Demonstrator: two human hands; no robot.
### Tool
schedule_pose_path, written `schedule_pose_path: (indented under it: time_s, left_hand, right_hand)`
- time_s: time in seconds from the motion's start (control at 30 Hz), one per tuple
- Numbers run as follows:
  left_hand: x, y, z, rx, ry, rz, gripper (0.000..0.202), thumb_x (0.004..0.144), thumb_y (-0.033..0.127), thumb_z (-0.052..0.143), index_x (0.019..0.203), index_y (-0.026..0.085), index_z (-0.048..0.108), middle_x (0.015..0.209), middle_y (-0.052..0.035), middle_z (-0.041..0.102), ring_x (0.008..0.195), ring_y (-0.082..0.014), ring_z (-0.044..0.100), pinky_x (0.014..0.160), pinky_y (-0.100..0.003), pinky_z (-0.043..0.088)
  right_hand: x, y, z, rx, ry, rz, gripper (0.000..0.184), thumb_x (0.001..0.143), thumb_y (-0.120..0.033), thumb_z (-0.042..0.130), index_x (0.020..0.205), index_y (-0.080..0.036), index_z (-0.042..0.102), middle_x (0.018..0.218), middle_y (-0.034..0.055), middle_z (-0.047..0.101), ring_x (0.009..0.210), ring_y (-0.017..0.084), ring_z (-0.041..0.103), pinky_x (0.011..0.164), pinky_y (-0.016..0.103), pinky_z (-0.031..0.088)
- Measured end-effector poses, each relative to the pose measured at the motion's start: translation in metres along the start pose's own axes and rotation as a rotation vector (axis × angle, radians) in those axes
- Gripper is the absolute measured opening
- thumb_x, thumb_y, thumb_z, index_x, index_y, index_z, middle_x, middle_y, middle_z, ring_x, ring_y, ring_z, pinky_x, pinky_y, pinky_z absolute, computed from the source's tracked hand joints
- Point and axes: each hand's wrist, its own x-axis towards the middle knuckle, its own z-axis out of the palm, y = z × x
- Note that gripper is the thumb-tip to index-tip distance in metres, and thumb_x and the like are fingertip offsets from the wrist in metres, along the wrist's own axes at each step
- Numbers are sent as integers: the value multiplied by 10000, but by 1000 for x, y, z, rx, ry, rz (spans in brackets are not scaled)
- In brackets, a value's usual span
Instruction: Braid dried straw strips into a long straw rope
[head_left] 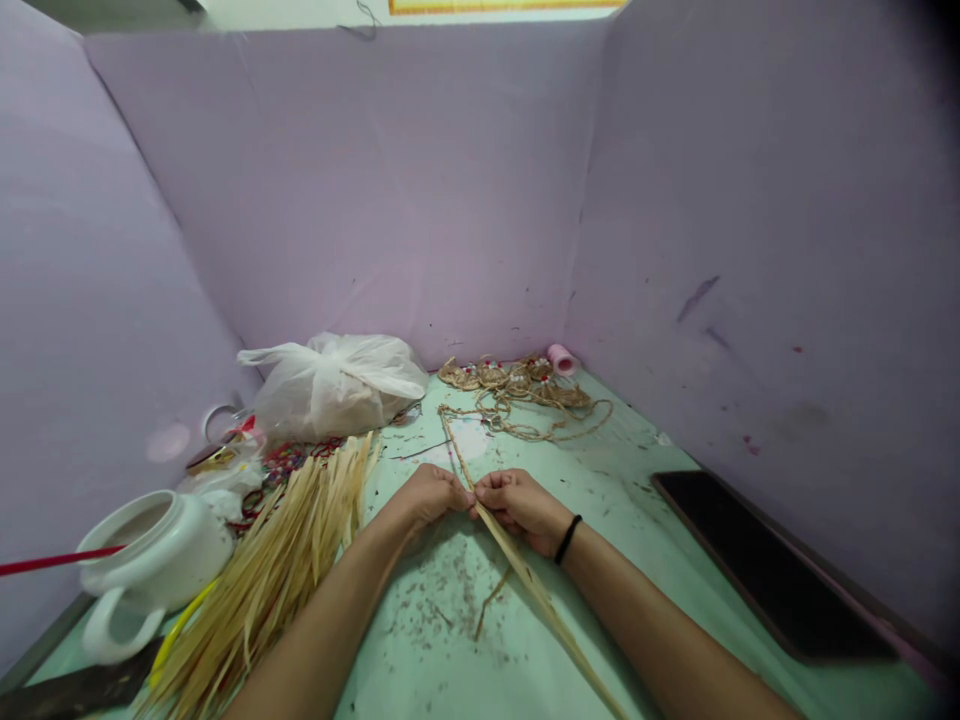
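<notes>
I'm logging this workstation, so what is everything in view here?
straw strip: one, pale tan, pinched by both hands
loose straw strips: one pile, tan, left of the hands
plastic bag: one, white, back left
braided cord: one tangle, tan, back by the wall
spool: one, pink, back corner
pot: one, white, handled, near left
stick: one, red, reaching the pot's rim
flat slab: one, black, right side
table: one, pale green, littered with bits
partition: purple, on three sides
wristband: one, black, right wrist
left hand: fingers closed on the straw strip
right hand: fingers closed on the straw strip
</notes>
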Motion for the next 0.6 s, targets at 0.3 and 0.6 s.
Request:
schedule_pose_path:
  time_s: [0.3, 0.6]
  left_hand:
    - [3, -2, -1, -66, -6, -87, 105, 529, 216, 558, 498, 123, 518, 347, 77, 242, 319, -20, 133, 383, -229, 46]
    - [-4, 0, 4, -20, 3, 31, 72, 510, 150, 510, 473, 102, 549, 325, 67, 266, 326, -18, 154, 371, -210, 69]
  right_hand:
    - [3, 4, -3, -27, -63, -114, 97, 567, -206, 561, 530, -120, 535, 378, -58, 406, 339, 25, 246, 363, 194, 122]
    - [9, 12, 0, -217, 115, -189, 84, 537, -144, 481, 482, -126, 543, 393, -34, 439, 378, 50, 305, 392, 196, 204]
